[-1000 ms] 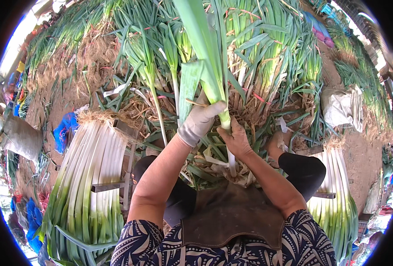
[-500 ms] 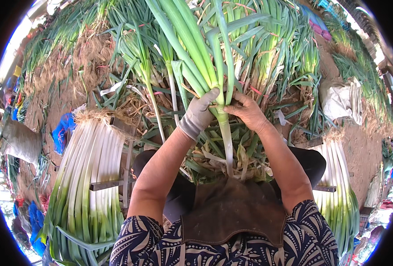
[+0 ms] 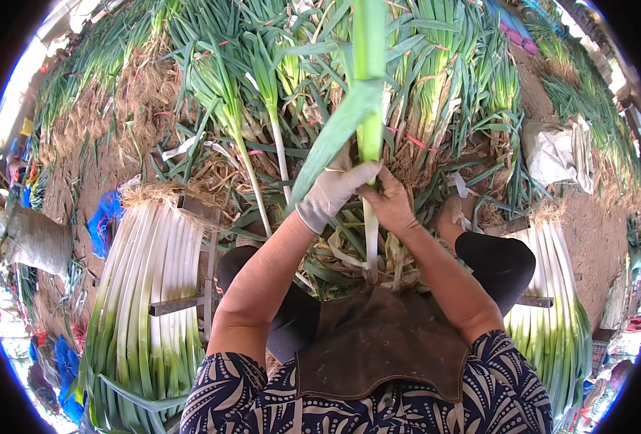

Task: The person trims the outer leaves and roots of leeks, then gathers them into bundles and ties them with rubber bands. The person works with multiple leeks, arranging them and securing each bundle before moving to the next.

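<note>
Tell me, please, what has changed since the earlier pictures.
The leafy top of the held leek has swung right, from leaning left to nearly straight ahead. Since half a second ago, the right hand has neared the gloved left hand. Both keep their grip; the left leek row and right leek row stay put.

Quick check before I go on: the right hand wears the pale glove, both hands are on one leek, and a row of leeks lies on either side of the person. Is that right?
Not quite: the pale glove is on the left hand, not the right hand, as the head view shows. The rest stands: both hands are on one leek, between the left row and right row.
</note>
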`<state>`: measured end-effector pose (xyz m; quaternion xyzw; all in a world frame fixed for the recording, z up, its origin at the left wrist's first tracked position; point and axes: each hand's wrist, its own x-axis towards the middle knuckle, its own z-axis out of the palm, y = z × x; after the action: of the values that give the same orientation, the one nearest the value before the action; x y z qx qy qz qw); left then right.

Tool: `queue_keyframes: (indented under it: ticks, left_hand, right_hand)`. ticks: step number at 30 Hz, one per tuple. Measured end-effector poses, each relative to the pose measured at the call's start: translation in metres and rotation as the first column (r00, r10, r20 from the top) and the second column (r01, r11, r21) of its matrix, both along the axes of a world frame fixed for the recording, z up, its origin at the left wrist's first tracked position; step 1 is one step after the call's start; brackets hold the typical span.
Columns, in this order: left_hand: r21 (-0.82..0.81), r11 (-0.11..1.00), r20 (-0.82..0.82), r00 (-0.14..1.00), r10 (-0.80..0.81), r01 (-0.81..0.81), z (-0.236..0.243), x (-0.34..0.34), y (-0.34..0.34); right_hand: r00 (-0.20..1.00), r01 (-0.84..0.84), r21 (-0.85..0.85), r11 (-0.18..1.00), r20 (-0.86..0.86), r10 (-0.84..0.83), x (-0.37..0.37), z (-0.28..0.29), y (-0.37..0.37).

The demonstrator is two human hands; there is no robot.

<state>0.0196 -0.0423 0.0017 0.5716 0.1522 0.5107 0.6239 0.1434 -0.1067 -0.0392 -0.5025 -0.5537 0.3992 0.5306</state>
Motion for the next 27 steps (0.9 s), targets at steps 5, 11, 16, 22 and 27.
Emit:
queue_keyframes:
  ticks: [5, 11, 16, 22, 27]
  left_hand:
    - [-0.508, 0.842, 0.008, 0.978, -0.209, 0.184, 0.002, -0.02, 0.007]
    - [-0.466, 0.857, 0.173, 0.973, -0.154, 0.219, -0.012, -0.005, 0.006]
    - [-0.395, 0.918, 0.06, 0.998, 0.005, 0.019, -0.016, 0.0, 0.0]
    - [-0.687, 0.71, -0.034, 0.982, 0.184, -0.157, -0.015, 0.006, 0.012]
    - [-0.665, 0.743, 0.141, 0.965, 0.222, -0.074, -0.027, 0.005, 0.019]
  right_hand:
    - [0.954, -0.249, -0.209, 0.946, -0.22, 0.203, 0.01, 0.025, -0.001]
    - [0.994, 0.005, -0.037, 0.999, -0.109, -0.009, 0.007, 0.01, 0.002]
    - [0.979, 0.079, 0.017, 0.997, 0.188, -0.08, 0.009, 0.012, 0.006]
    - [0.933, 0.211, -0.028, 0.977, 0.304, -0.193, -0.022, 0.01, -0.006]
    - [0.971, 0.224, -0.027, 0.974, 0.092, -0.221, -0.008, -0.007, -0.012]
